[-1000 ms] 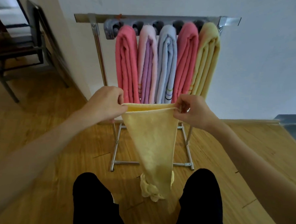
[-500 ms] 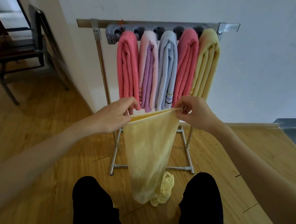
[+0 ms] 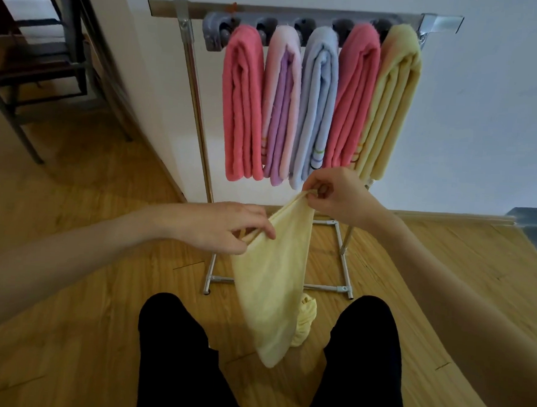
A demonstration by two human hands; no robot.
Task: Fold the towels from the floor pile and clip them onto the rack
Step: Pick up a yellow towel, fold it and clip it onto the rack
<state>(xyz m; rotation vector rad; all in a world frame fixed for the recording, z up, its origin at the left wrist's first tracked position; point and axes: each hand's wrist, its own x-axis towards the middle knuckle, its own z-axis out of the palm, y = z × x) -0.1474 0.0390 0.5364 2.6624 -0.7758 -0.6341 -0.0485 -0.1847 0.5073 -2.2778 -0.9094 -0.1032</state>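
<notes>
A dark metal chair (image 3: 41,67) is standing in the upper left on the wooden floor (image 3: 79,286), beside the white wall (image 3: 484,105); black trouser legs (image 3: 172,360) are filling the bottom.

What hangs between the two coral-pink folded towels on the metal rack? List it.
In the head view, two folded towels: a pale pink and lilac towel, then a light blue towel, between the coral ones.
</notes>
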